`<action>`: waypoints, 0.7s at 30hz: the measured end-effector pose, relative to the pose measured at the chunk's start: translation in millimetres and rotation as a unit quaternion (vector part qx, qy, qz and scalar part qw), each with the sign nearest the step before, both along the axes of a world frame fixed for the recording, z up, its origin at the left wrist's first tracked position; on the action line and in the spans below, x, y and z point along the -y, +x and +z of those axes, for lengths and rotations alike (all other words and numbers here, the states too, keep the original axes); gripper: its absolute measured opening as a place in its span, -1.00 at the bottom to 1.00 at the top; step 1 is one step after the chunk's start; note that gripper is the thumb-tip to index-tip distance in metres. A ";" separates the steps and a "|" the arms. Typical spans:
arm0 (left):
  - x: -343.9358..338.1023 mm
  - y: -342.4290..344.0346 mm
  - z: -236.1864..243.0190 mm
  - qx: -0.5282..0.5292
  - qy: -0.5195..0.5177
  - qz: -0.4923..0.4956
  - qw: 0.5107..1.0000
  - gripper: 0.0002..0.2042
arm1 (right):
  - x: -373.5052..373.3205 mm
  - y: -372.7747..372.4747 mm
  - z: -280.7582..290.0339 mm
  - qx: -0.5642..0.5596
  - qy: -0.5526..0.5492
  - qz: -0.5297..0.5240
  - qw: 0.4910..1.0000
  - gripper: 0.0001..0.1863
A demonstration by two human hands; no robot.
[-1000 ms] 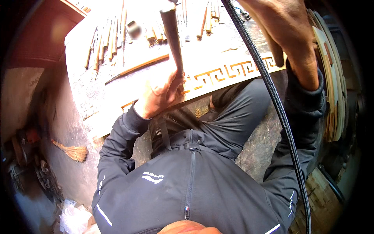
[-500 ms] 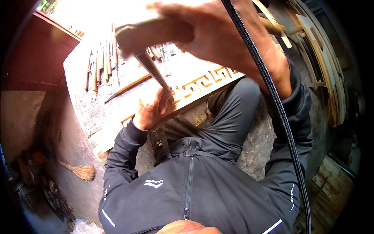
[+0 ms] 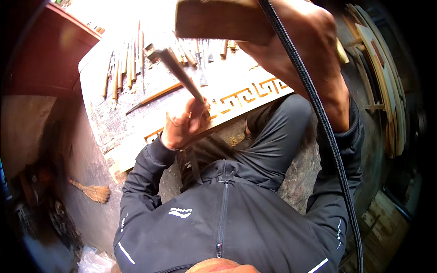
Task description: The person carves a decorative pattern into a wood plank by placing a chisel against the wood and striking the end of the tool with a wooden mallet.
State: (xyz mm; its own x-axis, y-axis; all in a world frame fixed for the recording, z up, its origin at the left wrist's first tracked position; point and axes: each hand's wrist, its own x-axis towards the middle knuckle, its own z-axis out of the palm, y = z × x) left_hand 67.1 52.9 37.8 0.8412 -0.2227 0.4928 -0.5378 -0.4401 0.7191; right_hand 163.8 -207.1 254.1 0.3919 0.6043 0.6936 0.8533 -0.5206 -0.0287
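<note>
My left hand is closed round the lower part of a chisel, whose handle slants up and to the left. Its lower end meets a pale wooden board carved with a cut-out fret pattern; the cutting edge is hidden by my fingers. Raised at the top of the view, my right hand grips a wooden mallet, a blocky brown piece. Between the mallet and the chisel's top there is a gap.
Several wooden-handled carving tools lie on the worktable, and one long tool lies nearer the board. A dark cable hangs across the right side. A straw brush is at left, stacked boards at right.
The mallet has gone from beside the chisel's top upward and to the right, with my right hand. My left hand keeps its hold on the chisel; the view has shifted slightly.
</note>
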 end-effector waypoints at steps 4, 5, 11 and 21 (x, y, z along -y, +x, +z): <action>2.5 2.8 12.1 -0.128 -0.259 0.083 0.954 -0.80 | 14.7 -10.5 -6.7 -0.051 0.013 -0.033 0.998 -0.68; 2.4 2.2 12.5 -0.118 -0.279 0.085 0.949 -0.81 | 15.5 -12.3 -9.0 -0.061 0.016 -0.035 0.997 -0.67; 18.9 -20.9 4.2 -0.173 -0.340 0.085 0.920 -0.68 | 12.6 -14.8 -14.2 -0.108 0.027 -0.035 0.993 -0.61; 38.5 -31.0 -6.2 -0.180 -0.251 0.147 0.940 -0.75 | 11.9 -12.0 -13.6 -0.143 0.024 -0.031 0.989 -0.50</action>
State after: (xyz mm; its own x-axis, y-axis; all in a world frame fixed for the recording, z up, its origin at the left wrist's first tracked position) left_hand 36.0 14.4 31.7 0.9622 0.2302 0.1457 -0.1283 -0.0889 0.9877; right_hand 151.7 -219.0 240.5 0.6115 0.5418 0.5767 0.7732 -0.5641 -0.2899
